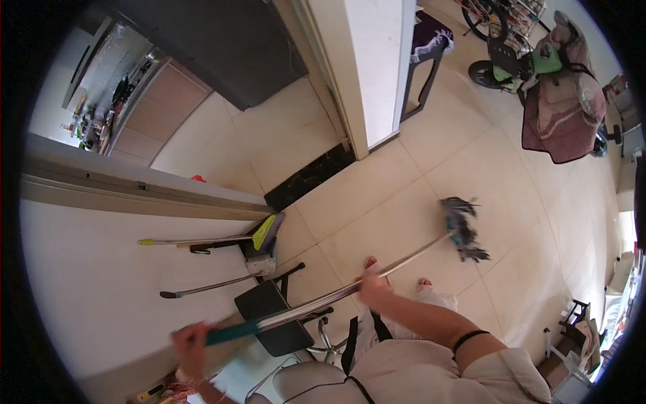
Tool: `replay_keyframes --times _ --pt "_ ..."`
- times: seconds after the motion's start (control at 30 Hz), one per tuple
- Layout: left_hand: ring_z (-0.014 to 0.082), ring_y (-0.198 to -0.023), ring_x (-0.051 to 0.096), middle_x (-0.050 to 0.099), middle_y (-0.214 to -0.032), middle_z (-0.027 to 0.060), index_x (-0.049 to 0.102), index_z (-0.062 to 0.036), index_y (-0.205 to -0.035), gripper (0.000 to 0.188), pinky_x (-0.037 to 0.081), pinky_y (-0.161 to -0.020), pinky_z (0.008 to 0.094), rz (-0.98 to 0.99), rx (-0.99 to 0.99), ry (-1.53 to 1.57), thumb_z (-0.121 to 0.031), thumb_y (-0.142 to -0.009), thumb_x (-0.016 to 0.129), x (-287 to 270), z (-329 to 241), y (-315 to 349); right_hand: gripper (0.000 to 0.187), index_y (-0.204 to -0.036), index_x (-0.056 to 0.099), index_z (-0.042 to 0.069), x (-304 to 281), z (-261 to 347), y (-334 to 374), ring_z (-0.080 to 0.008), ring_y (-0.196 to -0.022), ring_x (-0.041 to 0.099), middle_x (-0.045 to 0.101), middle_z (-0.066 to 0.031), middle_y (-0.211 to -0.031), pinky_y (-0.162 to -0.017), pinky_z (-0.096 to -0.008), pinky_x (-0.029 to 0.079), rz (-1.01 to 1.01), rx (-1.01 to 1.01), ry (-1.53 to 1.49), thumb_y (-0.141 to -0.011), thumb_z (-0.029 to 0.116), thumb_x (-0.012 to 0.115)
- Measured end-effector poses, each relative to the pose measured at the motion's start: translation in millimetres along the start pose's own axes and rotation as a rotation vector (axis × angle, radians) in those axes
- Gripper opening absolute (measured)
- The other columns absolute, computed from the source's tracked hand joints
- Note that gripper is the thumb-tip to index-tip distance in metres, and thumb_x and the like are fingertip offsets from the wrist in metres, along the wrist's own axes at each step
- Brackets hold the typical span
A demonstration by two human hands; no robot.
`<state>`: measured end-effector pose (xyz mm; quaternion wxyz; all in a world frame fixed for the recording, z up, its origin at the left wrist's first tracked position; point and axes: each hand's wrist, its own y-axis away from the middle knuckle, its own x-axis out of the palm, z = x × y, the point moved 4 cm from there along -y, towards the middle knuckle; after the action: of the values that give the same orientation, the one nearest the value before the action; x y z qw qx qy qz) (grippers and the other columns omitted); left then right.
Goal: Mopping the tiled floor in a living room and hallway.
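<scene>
A mop with a long metal handle [313, 305] slants across the view from lower left to the middle right. My left hand [191, 343] is closed round the green grip at its upper end. Farther down the pole, my right hand [373, 286] is wrapped about the bare metal. The mop head [463, 230], a tangle of dark grey strands on a teal fitting, rests on the pale tiled floor [397, 215] ahead of my feet and to their right.
By the left wall stand a broom with a lime green head [264, 232] and another long-handled tool [215, 286]. A black-seated chair [266, 316] is beneath the pole. A dark threshold [311, 176] marks the doorway. A covered scooter [562, 101] stands far right.
</scene>
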<state>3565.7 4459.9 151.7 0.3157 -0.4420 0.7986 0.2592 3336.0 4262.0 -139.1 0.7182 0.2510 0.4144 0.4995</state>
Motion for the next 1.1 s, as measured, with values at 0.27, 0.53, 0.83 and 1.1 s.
replay_keyframes --times 0.27,0.53,0.83,1.1 --pt "0.0099 -0.042 0.038 0.052 -0.052 0.0033 0.060 -0.0031 -0.063 0.022 0.033 -0.040 0.0233 -0.158 0.020 -0.266 -0.018 -0.077 0.051 -36 -42 31 0.005 -0.071 0.054 0.001 187 78 -165 -0.0191 -0.061 0.055 0.056 -0.0094 -0.067 -0.051 -0.0316 0.045 0.166 -0.461 -0.381 -0.069 0.005 0.054" --pt "0.0115 -0.037 0.045 0.053 -0.050 0.0093 0.052 0.0043 -0.054 0.035 0.036 -0.036 0.0241 -0.321 -0.031 -0.403 -0.021 -0.077 0.052 -53 0 4 0.011 -0.061 0.047 -0.001 155 113 -152 -0.0214 -0.051 0.055 0.052 -0.0120 -0.061 -0.039 -0.0295 0.044 0.172 0.443 -1.348 -0.065 0.000 0.058" --pt "0.0142 -0.032 0.046 0.054 -0.053 0.0111 0.054 0.0080 -0.060 0.028 0.035 -0.029 0.0218 0.033 -0.109 -0.045 -0.013 -0.078 0.050 81 -126 -51 0.009 -0.064 0.049 0.000 -32 32 -162 -0.0188 -0.048 0.052 0.051 -0.0104 -0.059 -0.038 -0.0262 0.042 0.216 0.365 -1.686 -0.068 0.005 0.056" --pt "0.0151 -0.029 0.045 0.054 -0.053 0.0128 0.053 0.0077 -0.060 0.030 0.035 -0.024 0.0232 0.227 0.216 -0.087 -0.015 -0.078 0.049 205 -303 -96 0.008 -0.066 0.047 0.001 -196 -50 -168 -0.0173 -0.051 0.049 0.048 -0.0084 -0.060 -0.043 -0.0282 0.042 0.044 0.133 -2.222 -0.066 0.002 0.055"
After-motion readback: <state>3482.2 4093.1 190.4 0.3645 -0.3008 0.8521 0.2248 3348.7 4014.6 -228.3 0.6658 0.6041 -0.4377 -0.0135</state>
